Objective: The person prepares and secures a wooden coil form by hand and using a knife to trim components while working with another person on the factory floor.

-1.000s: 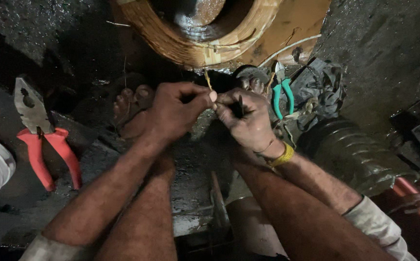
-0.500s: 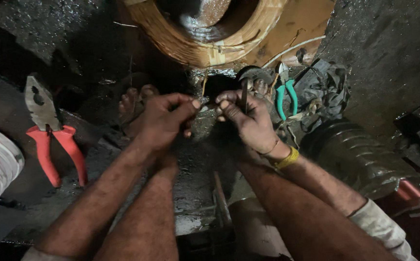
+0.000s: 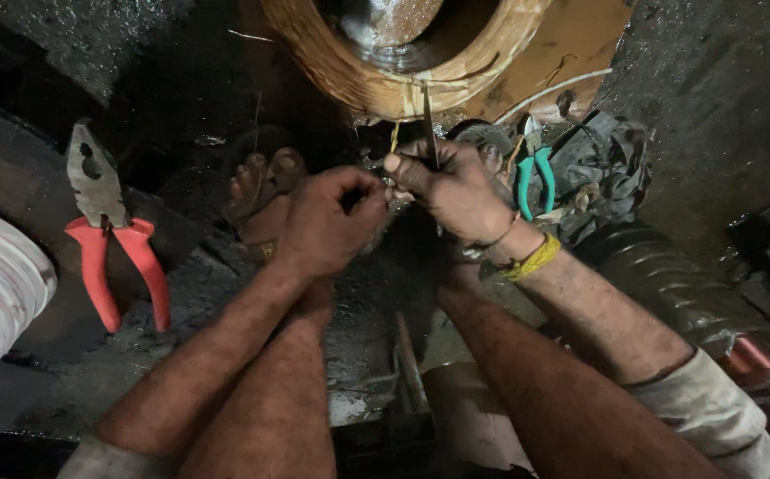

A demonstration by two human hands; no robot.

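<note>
Grimy workshop floor: left hand (image 3: pixel 327 222) pinching fine wire (image 3: pixel 394 137), right hand (image 3: pixel 456 191) pinching thin blade (image 3: pixel 428 115), below copper coil (image 3: pixel 403 62); slip risks nicking the winding.

whatever the left hand (image 3: pixel 327 226) pinches is hidden; copper coil (image 3: pixel 403 62) cut off above.

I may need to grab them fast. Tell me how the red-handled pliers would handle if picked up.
The red-handled pliers look stiff, with steel jaws, so probably head-heavy. Lying flat, they are unlikely to roll. The grimy surface beneath suggests the handles may be slippery.
</note>
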